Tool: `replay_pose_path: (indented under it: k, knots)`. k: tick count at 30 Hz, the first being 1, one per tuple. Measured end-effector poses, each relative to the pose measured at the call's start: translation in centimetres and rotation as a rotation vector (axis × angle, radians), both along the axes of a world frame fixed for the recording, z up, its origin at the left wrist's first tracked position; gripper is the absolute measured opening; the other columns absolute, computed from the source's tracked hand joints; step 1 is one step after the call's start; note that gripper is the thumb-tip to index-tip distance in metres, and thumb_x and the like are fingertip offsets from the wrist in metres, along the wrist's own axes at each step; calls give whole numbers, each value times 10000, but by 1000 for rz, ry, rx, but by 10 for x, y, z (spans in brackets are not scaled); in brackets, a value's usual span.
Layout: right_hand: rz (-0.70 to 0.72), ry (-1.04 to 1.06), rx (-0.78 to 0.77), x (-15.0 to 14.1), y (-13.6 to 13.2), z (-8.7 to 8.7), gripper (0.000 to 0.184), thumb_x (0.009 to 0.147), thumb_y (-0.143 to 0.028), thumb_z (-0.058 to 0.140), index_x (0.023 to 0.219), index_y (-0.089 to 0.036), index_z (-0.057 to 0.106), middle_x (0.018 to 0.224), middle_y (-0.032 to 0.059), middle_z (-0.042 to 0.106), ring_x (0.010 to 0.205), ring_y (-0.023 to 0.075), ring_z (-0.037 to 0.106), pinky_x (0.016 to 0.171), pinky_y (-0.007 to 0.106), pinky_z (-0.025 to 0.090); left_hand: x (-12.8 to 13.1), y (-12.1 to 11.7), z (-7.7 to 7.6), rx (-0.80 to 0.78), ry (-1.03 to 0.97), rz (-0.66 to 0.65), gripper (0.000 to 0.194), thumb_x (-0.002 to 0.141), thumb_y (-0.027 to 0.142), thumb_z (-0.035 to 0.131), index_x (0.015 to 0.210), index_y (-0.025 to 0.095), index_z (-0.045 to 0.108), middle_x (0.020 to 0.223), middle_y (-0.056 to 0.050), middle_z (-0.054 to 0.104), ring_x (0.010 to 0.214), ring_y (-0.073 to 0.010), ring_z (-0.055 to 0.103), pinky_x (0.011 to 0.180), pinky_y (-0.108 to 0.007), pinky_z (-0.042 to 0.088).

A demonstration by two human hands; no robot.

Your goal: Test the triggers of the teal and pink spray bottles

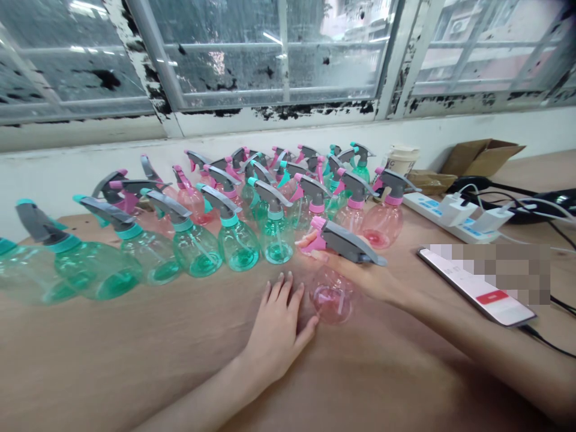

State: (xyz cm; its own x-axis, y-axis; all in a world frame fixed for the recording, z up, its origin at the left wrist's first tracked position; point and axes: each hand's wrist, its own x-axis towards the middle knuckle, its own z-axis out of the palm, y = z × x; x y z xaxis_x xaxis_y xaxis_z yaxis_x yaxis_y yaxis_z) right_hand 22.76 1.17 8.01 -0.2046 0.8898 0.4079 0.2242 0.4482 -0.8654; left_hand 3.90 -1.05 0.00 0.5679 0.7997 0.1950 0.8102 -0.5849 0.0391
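Note:
My right hand (pixel 371 275) is wrapped round the neck of a clear pink spray bottle (pixel 333 300) with a grey and pink trigger head. That bottle stands close in front of the rows, its head pointing left, and it partly hides my fingers. Palm down on the table, my left hand (pixel 276 330) lies with its fingers apart, just left of the bottle's base and holding nothing. Beyond my left fingertips is a green spray bottle (pixel 278 240) with a grey and teal head. Behind my right hand stands another pink spray bottle (pixel 384 222).
Several green and pink spray bottles (pixel 198 246) stand in rows toward the window wall. On the right are a phone (pixel 477 288) with a cable, a white power strip (pixel 450 219) with chargers, a paper cup (pixel 402 159) and an open cardboard box (pixel 479 159).

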Motion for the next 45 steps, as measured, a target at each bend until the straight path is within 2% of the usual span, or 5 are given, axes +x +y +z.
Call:
replay_pose_path:
  k: [8, 27, 33, 38, 45]
  knots:
    - [-120, -88, -45, 5, 6, -4, 300, 727, -451, 728, 637, -209, 575, 611, -38, 549, 576, 123, 521, 544, 239, 440, -1, -1, 0, -8, -26, -6, 527, 918, 432, 518, 1314, 85, 536, 1434, -224, 463, 1349, -366, 397, 1075, -583, 343]
    - [-49, -38, -19, 5, 1, -6, 285, 820, -476, 645, 1041, -305, 701, 868, -10, 706, 785, 200, 660, 687, 335, 542, -1, -1, -1, -13, -23, -8, 530, 924, 432, 507, 1323, 84, 527, 1445, -222, 450, 1357, -367, 383, 1074, -583, 339]
    - [-91, -48, -81, 10, 2, -6, 255, 760, -473, 701, 948, -301, 718, 806, -1, 709, 766, 227, 676, 673, 356, 552, -1, -1, -1, -11, -35, -12, 522, 925, 429, 499, 1319, 88, 525, 1440, -220, 457, 1352, -364, 392, 1076, -578, 339]
    - [61, -34, -124, 8, 0, 6, 199, 739, -468, 705, 796, -278, 711, 780, 1, 709, 797, 229, 689, 668, 333, 565, -1, -1, -3, -2, -58, -13, 512, 923, 434, 504, 1309, 98, 528, 1437, -215, 463, 1352, -364, 393, 1074, -582, 340]
    - [-107, -12, -104, 2, -2, 3, 208, 697, -440, 737, 710, -252, 650, 708, -18, 680, 695, 184, 661, 619, 291, 552, -1, -2, -2, -7, -35, -8, 531, 922, 434, 511, 1316, 79, 528, 1438, -227, 455, 1354, -365, 389, 1079, -581, 336]
